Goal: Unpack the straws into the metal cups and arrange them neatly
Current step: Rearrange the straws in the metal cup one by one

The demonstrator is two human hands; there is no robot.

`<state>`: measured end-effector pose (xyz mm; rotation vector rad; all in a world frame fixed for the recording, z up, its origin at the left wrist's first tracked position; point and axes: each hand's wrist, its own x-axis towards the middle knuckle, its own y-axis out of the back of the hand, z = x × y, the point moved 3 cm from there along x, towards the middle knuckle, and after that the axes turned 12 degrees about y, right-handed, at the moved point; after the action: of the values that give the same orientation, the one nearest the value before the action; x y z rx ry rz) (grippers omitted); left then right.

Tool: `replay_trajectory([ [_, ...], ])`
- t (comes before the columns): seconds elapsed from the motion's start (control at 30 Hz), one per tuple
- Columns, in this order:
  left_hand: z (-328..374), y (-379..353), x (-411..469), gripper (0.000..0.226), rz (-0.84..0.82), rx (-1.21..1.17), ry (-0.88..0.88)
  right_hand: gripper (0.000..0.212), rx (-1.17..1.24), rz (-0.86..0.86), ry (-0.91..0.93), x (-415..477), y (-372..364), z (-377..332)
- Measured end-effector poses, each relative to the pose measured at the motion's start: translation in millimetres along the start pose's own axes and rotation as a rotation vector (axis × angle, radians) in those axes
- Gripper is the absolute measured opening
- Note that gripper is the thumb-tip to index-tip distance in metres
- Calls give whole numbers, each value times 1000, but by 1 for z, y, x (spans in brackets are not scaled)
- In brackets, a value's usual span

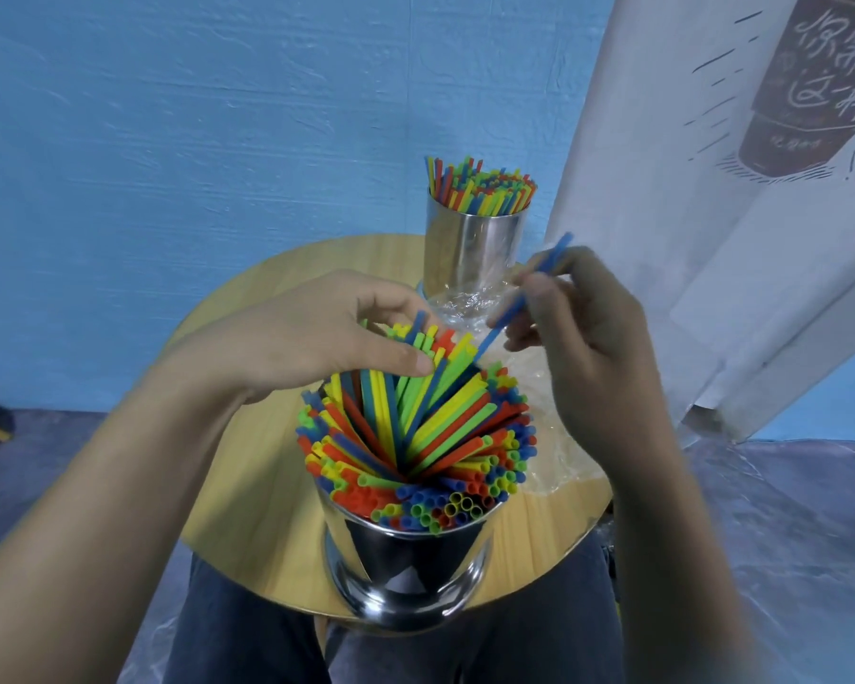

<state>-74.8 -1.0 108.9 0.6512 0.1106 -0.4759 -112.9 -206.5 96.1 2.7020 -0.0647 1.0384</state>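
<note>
A shiny metal cup (406, 565) stands at the near edge of a round wooden table (248, 496), packed with several coloured straws (415, 436) that fan outward. My left hand (317, 328) reaches over the far side of the bunch, thumb and fingers gripping the tops of some straws. My right hand (583, 328) pinches a single blue straw (524, 298), tilted, its lower end touching the bunch. A second metal cup (470, 254) full of straws (480, 187) stands upright at the table's far edge.
Crumpled clear plastic wrap (544, 387) lies on the table between the two cups and to the right. A white fabric banner (712, 190) hangs at the right, close to the table. A blue wall is behind; my knees show below the table.
</note>
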Motion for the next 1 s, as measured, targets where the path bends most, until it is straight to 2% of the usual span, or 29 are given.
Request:
replay_trajectory([
  [0.1, 0, 0, 2, 13, 20, -2, -4, 12, -53, -150, -43, -3, -8, 4],
  [0.23, 0, -1, 2, 13, 12, 3, -4, 21, 3, -184, -69, -4, -9, 4],
  [0.4, 5, -5, 3, 10, 70, 26, -39, 18, -99, -260, -81, -3, -10, 6],
  [0.53, 8, -6, 2, 8, 81, 4, -77, 28, -139, -251, -77, -4, -7, 4],
  [0.8, 13, -6, 1, 6, 116, -60, -162, 11, -77, -252, -94, -4, -6, 7],
  [1.0, 15, 9, -1, 11, 211, -186, -205, 23, -120, -236, -66, -3, -7, 4],
])
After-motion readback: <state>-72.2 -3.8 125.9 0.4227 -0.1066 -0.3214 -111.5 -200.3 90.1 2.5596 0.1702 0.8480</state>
